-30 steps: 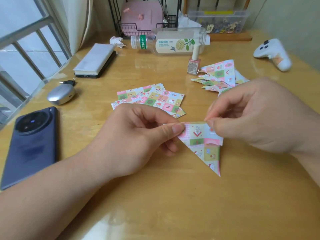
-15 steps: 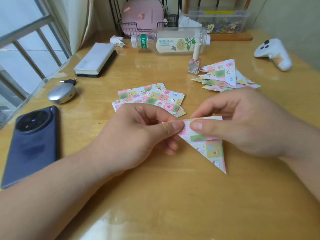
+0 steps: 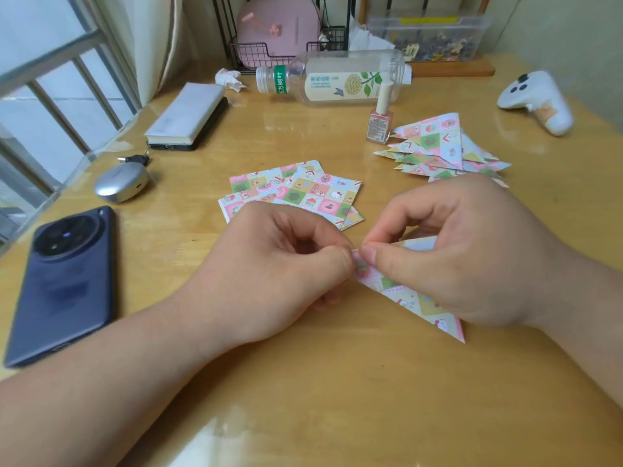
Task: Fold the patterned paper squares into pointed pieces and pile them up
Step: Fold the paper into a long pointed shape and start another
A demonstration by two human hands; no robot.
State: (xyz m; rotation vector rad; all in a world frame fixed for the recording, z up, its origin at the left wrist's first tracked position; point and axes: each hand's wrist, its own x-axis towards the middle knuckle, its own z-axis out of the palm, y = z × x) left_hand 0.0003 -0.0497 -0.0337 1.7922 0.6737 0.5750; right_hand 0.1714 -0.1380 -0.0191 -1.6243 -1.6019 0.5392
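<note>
The left hand [image 3: 269,264] is closed in a pinch, thumb against forefinger, on the left corner of the folded paper triangle [image 3: 416,303]. The same corner is pinched from the other side by the right hand [image 3: 468,257], so that the two thumbs almost meet. The triangle is held low over the wooden table [image 3: 337,392], its long point directed toward the near right. Whether it rests on the surface cannot be told.

Just beyond the left hand, a fan of unfolded patterned squares [image 3: 303,190] lies flat. Further right, the pile of pointed pieces [image 3: 438,146] is stacked, with a nail polish bottle [image 3: 381,123] standing upright beside it.

The tabletop is glossy, and light is reflected along its near edge. A dark phone [image 3: 64,284] lies camera side up at the left, with a silver case [image 3: 121,182] beyond it. A clear plastic bottle [image 3: 337,79] lies on its side at the back, and a white controller [image 3: 536,99] lies at the far right. The left side is bounded by a barred window [image 3: 50,96] and a pale curtain [image 3: 151,38].

Much of the triangle is covered by the right hand, as is the near edge of the pile. The near edge of the squares is masked by the left hand. The phone is blurred.
</note>
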